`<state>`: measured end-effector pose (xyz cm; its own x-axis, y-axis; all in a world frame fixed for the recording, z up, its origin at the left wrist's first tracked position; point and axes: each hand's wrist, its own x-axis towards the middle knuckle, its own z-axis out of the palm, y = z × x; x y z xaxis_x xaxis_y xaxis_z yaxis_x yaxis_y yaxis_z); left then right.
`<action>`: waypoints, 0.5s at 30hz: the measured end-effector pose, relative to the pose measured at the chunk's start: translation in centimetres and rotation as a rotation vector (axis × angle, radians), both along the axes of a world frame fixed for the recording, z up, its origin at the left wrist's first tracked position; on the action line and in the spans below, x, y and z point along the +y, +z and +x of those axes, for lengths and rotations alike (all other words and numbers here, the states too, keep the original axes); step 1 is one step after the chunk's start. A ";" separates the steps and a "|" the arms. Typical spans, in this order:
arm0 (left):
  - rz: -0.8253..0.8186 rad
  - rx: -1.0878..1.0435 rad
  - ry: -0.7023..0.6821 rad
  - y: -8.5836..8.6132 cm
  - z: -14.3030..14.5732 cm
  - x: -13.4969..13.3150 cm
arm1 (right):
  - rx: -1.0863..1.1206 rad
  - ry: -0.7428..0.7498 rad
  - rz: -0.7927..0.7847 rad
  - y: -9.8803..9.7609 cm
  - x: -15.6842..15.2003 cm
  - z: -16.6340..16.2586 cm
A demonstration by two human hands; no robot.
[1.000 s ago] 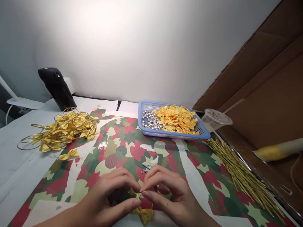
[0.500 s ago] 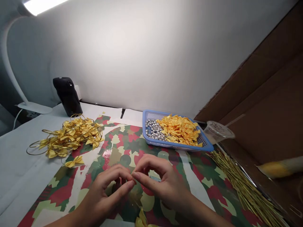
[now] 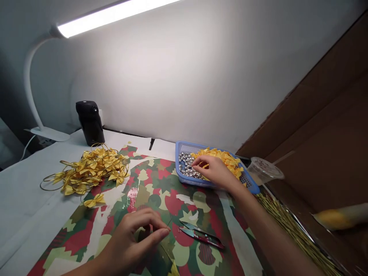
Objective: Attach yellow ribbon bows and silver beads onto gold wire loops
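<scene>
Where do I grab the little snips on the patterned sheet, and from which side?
Probably best by the red handles, coming from the right with the right hand. The snips lie flat, their pointed blades spread and facing left toward the left hand, so the handle end looks the safer grip.

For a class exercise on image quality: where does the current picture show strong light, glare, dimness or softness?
Head view: the lamp tube is blown out to white, with a bright patch on the wall below; head view: glare shines on the patterned sheet beyond the left hand; head view: the cardboard is dim, and the yellow-ended object before it looks soft.
</scene>
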<state>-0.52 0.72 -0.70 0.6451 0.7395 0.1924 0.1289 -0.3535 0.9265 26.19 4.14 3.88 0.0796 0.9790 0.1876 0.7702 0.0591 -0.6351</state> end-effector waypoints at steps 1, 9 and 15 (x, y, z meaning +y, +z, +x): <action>0.001 0.008 -0.001 0.1 0.0 0.0 | -0.029 0.004 -0.051 -0.3 0.7 0.7; -0.048 0.066 0.032 -0.1 0.1 0.3 | -0.077 0.089 -0.326 -2.3 2.8 1.8; -0.052 0.077 0.041 0.4 0.2 0.4 | 0.065 0.085 -0.294 -2.8 2.2 2.3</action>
